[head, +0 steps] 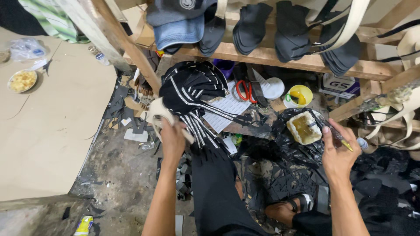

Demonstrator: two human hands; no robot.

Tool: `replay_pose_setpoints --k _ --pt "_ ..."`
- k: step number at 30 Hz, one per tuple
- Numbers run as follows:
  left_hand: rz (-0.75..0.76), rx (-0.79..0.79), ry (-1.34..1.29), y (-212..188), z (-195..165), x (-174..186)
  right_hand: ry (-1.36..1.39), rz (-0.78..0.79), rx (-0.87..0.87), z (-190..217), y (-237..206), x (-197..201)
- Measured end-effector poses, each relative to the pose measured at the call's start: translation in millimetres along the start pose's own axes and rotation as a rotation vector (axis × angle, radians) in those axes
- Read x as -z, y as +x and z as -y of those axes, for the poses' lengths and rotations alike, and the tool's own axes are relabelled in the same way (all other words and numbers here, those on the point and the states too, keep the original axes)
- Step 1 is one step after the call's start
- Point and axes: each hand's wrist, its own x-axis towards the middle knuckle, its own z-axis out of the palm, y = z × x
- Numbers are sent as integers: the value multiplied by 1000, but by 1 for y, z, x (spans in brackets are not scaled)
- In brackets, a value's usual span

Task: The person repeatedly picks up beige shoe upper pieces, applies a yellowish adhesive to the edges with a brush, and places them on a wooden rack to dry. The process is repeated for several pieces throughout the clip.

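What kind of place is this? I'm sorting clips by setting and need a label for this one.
Probably a small cap-making workshop, worked at floor level. Finished caps hang on a rough wooden rack, black striped cap pieces are stacked by the left hand, and the right hand holds a brush over a glue tub.

Red-handled scissors (pixel 243 90) on white paper beside round yellow cup (pixel 300 95). Blue denim cap (pixel 179 31) and dark folded caps (pixel 251 27) hanging on wooden shelf (pixel 262 54). Flat brown cardboard sheet (pixel 48 126) on floor, left; small bowl of yellow food (pixel 22 81) on it.
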Motion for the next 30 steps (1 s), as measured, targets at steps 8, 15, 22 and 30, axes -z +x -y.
replay_pose_setpoints --k 8,15,22,30 --pt "562 98 339 40 -47 -54 303 4 -70 32 -6 3" --pt "179 599 -717 38 12 -89 347 -100 -255 38 -45 28" --pt "-142 964 -1504 134 44 -117 440 -124 -334 31 -63 7" --pt "-131 1032 -1186 152 31 -111 538 -213 -399 8 -73 23"
